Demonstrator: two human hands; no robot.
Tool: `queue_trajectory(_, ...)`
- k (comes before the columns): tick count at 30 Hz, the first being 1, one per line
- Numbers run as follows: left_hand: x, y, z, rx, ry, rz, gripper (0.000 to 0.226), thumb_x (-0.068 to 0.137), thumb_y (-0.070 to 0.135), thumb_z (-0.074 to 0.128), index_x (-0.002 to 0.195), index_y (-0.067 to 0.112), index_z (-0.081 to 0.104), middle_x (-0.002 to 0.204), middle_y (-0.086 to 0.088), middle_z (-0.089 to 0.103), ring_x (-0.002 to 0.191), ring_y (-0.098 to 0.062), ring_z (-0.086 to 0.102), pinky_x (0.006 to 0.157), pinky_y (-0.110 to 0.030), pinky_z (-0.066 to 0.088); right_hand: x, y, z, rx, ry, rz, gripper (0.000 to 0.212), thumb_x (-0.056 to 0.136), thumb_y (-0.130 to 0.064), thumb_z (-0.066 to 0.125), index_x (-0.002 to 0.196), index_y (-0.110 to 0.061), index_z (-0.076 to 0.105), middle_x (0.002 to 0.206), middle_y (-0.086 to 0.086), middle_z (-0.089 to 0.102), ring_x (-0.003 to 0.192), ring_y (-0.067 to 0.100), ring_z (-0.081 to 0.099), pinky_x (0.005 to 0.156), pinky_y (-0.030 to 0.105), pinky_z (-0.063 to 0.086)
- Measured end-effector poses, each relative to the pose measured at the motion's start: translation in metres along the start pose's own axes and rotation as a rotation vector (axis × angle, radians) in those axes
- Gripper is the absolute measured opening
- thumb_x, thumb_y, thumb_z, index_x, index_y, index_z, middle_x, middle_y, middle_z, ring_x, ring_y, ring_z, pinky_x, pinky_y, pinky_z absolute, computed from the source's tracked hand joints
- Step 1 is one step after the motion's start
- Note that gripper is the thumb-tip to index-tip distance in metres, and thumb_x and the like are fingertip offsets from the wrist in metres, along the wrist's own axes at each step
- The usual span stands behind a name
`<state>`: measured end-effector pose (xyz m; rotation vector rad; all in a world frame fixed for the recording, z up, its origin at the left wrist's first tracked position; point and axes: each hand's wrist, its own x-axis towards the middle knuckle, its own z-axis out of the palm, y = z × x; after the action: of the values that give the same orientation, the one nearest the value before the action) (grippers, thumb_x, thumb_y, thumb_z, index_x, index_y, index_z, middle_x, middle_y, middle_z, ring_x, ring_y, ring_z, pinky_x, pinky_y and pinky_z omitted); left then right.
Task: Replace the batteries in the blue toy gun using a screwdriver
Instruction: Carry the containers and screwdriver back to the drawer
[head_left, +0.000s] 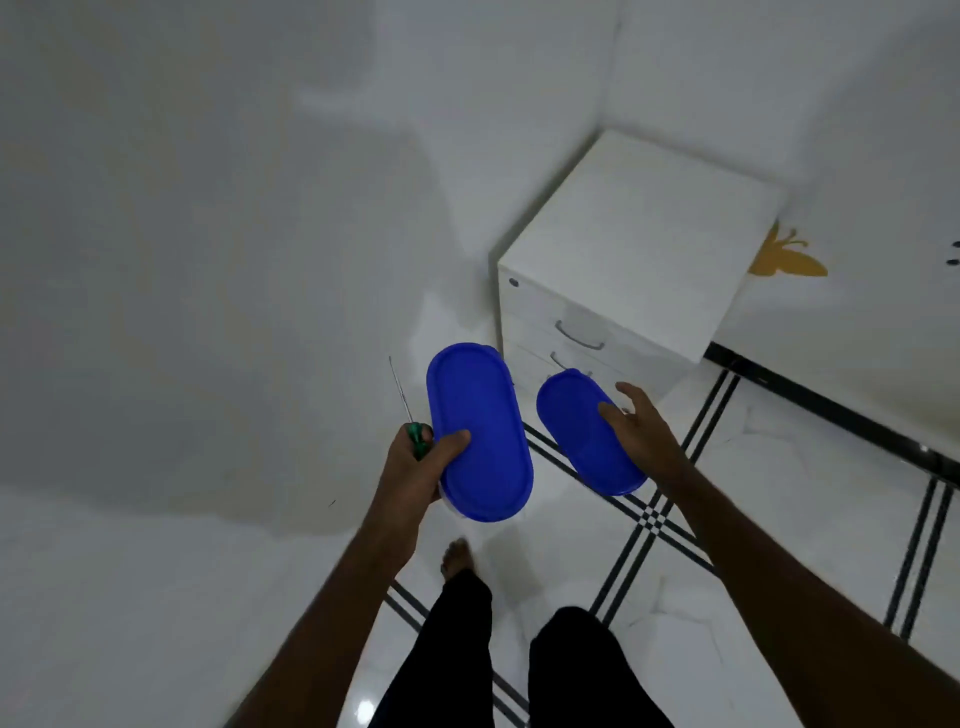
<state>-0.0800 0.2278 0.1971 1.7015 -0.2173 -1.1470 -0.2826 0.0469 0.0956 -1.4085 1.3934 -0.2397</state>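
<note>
Left hand (415, 465) gripping two things at once: green-handled screwdriver (410, 415), shaft pointing up and away, and a blue-lidded container (478, 434), thumb pressed on the lid's near end, fingers hidden beneath. Right hand (641, 428) carrying a second blue-lidded container (587, 434), thumb on the lid, fingers partly spread past its far edge; whether they curl under, cannot tell. The two containers side by side, apart, both lids on.

Below the hands: dark trouser legs and a bare foot (457, 556) on white tiled floor (779, 493) crossed by dark stripes. Just beyond the right hand, white drawer cabinet (639, 249) with curved handles. Further right of it, yellow butterfly sticker (784, 260) on a white surface.

Blue toy gun: not in view; perhaps inside a container, contents not visible. Batteries likewise unseen.

Progress, judged: very early. Tool fetched, supplies apparently in transit. Left to do: set down, find gun, unscrew cover, swap cells, refasten.
</note>
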Motion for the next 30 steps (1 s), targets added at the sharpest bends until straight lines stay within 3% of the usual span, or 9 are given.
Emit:
queue_trajectory(3, 0.069, 0.001, -0.005, 0.047, -0.019, -0.046, 0.05, 0.082, 0.027, 0.075, 0.112, -0.004, 0.05, 0.112, -0.022, 0.065, 0.103, -0.036, 0.066, 0.086, -0.055, 0.053, 0.069, 0.004, 0.03, -0.034, -0.006, 0.056, 0.059, 0.098, -0.045, 0.046, 0.151, -0.029, 0.024, 0.125, 0.012, 0.059, 0.102, 0.028, 0.06, 0.081, 0.037, 0.051)
queue_trajectory(7, 0.134, -0.004, -0.009, 0.096, -0.009, -0.124, 0.036, 0.084, 0.019, 0.07, 0.11, 0.0, 0.053, 0.106, -0.014, 0.069, 0.096, -0.028, 0.068, 0.076, -0.042, 0.057, 0.145, 0.015, 0.051, -0.074, 0.014, 0.12, 0.067, 0.098, -0.047, 0.047, 0.155, -0.032, 0.014, 0.126, 0.016, 0.059, 0.104, 0.032, 0.06, 0.079, 0.033, 0.044)
queue_trajectory(12, 0.192, -0.009, -0.007, 0.145, 0.01, -0.141, 0.032, 0.084, 0.016, 0.068, 0.11, 0.003, 0.053, 0.106, -0.011, 0.068, 0.098, -0.028, 0.067, 0.076, -0.041, 0.057, 0.215, 0.029, 0.063, -0.18, 0.0, 0.126, 0.077, 0.097, -0.045, 0.049, 0.155, -0.035, -0.001, 0.098, 0.015, 0.065, 0.086, 0.032, 0.065, 0.071, 0.035, 0.05)
queue_trajectory(14, 0.216, -0.009, -0.001, 0.147, -0.006, -0.157, 0.036, 0.084, 0.016, 0.069, 0.113, 0.002, 0.052, 0.106, -0.009, 0.069, 0.099, -0.028, 0.068, 0.079, -0.045, 0.057, 0.231, 0.038, 0.067, -0.2, 0.022, 0.139, 0.075, 0.096, -0.044, 0.051, 0.153, -0.04, 0.003, 0.091, 0.016, 0.066, 0.079, 0.032, 0.066, 0.067, 0.035, 0.052)
queue_trajectory(17, 0.237, -0.007, 0.007, 0.175, -0.006, -0.16, 0.037, 0.083, 0.018, 0.071, 0.111, 0.002, 0.051, 0.108, -0.014, 0.067, 0.101, -0.031, 0.066, 0.085, -0.053, 0.055, 0.235, 0.041, 0.074, -0.187, 0.054, 0.147, 0.069, 0.092, -0.04, 0.056, 0.148, -0.041, 0.016, 0.089, 0.018, 0.066, 0.078, 0.033, 0.066, 0.068, 0.039, 0.054)
queue_trajectory(21, 0.248, -0.004, 0.017, 0.162, -0.046, -0.169, 0.029, 0.085, 0.016, 0.069, 0.107, 0.006, 0.052, 0.104, -0.007, 0.068, 0.098, -0.025, 0.067, 0.081, -0.044, 0.057, 0.225, 0.039, 0.083, -0.149, 0.059, 0.204, 0.062, 0.09, -0.041, 0.054, 0.144, -0.039, 0.024, 0.083, 0.012, 0.065, 0.074, 0.028, 0.064, 0.067, 0.037, 0.053)
queue_trajectory(24, 0.244, -0.003, 0.017, 0.183, -0.082, -0.156, 0.028, 0.086, 0.016, 0.068, 0.105, 0.007, 0.05, 0.102, -0.005, 0.066, 0.095, -0.02, 0.067, 0.076, -0.038, 0.058, 0.211, 0.04, 0.094, -0.252, 0.026, 0.21, 0.055, 0.09, -0.041, 0.052, 0.139, -0.036, 0.029, 0.076, 0.011, 0.065, 0.066, 0.026, 0.064, 0.063, 0.034, 0.052)
queue_trajectory(30, 0.219, -0.005, -0.012, 0.22, -0.113, -0.146, 0.022, 0.085, 0.016, 0.069, 0.097, 0.012, 0.05, 0.101, -0.006, 0.065, 0.093, -0.021, 0.067, 0.075, -0.039, 0.057, 0.153, 0.046, 0.127, -0.274, -0.035, 0.233, 0.052, 0.092, -0.037, 0.053, 0.139, -0.032, 0.031, 0.065, 0.004, 0.059, 0.056, 0.019, 0.058, 0.052, 0.026, 0.044)
